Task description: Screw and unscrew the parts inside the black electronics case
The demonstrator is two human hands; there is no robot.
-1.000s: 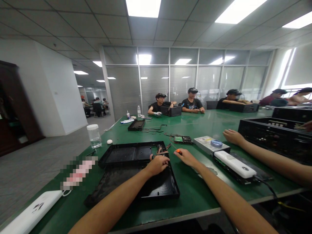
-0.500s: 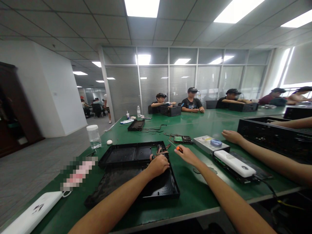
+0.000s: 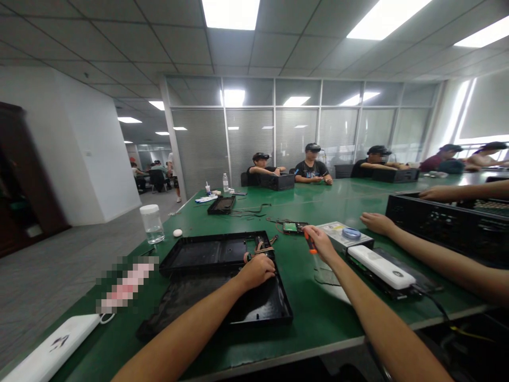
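Observation:
An orange-handled screwdriver (image 3: pixel 312 249) is gripped in my right hand (image 3: pixel 323 245), held above the table to the right of a black plastic case (image 3: pixel 264 313). Inside that open case my left hand (image 3: pixel 258 271) rests with curled fingers; anything they hold is hidden. Just behind its knuckles runs a bundle of coloured wires (image 3: pixel 260 249) at the case's inner right side. Beyond my right hand lies a small green circuit board (image 3: pixel 292 227) in a dark frame.
To the right, a silver metal box (image 3: pixel 342 241) carries a blue round item, beside a white power bank (image 3: pixel 382 265). A neighbour's arm (image 3: pixel 417 244) reaches past a black computer case (image 3: pixel 433 228). At left stand a clear jar (image 3: pixel 152 225) and a white device (image 3: pixel 59 350).
My right hand has moved right, away from the case, and the screwdriver has swung so its orange handle shows more. My left hand stays where it was.

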